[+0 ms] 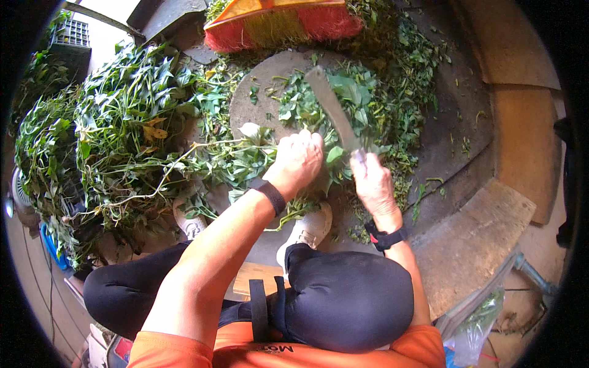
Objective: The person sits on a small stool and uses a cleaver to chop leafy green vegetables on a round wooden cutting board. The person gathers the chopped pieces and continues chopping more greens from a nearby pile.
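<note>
A bunch of leafy green vines (248, 161) is gripped in my left hand (299, 154), its stems trailing off to the left. My right hand (373, 181) is closed around the handle of a long-bladed knife (333, 108). The blade is blurred and points away from me, above cut leaves. Beneath lies a round chopping block (255, 99), its right side covered with chopped leaves (301, 99). From the bunch, one long bare stem (158, 186) runs toward a large heap of uncut vines (124, 119) at my left.
A broom head with red and yellow bristles (280, 27) lies beyond the block. Chopped greens (405, 92) are scattered right of it. Wooden boards (474, 230) border the right side. My shoes (310, 225) are close to the block, and a plastic bag (478, 326) hangs at lower right.
</note>
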### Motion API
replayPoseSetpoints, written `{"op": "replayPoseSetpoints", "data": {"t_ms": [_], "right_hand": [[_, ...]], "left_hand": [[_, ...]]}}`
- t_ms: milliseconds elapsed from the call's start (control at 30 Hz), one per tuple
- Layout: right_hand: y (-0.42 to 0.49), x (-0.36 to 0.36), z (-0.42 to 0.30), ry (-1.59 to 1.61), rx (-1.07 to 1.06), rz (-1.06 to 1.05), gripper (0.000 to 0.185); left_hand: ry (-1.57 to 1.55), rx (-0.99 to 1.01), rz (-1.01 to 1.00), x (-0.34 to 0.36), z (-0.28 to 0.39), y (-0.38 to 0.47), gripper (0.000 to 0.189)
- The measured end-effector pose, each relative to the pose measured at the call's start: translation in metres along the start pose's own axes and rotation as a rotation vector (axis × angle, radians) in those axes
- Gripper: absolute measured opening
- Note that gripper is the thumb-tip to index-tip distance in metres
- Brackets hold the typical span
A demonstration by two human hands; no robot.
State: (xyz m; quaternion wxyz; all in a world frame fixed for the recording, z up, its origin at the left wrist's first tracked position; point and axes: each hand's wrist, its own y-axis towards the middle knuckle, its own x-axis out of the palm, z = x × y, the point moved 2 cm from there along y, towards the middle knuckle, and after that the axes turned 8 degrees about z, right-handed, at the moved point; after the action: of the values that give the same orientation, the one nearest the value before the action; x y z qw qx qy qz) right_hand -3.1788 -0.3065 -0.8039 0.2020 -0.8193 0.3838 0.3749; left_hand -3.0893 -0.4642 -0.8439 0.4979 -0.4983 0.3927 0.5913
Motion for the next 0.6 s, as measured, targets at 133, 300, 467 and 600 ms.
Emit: {"op": "replayPoseSetpoints", "data": {"t_ms": [133,300,467,600], "right_hand": [[0.0,-0.041,-0.022,0.25,-0.066,0.156,0.017],[0.0,-0.019,-0.029,0.276,-0.217,0.217,0.016],[-0.006,0.017,0.007,-0.307,-0.392,-0.076,0.018],[-0.005,0.009,0.012,0.035,-0.044,-0.041,0.02]], "left_hand": [[-0.084,-0.066,-0.074,0.006,-0.001,-0.001,0.012],[-0.124,-0.097,-0.159,-0.004,0.001,-0.001,0.031],[-0.081,-0.151,-0.007,-0.022,0.009,-0.027,0.103],[-0.163,-0.215,-0.046,-0.006,0.031,-0.051,0.121]]}}
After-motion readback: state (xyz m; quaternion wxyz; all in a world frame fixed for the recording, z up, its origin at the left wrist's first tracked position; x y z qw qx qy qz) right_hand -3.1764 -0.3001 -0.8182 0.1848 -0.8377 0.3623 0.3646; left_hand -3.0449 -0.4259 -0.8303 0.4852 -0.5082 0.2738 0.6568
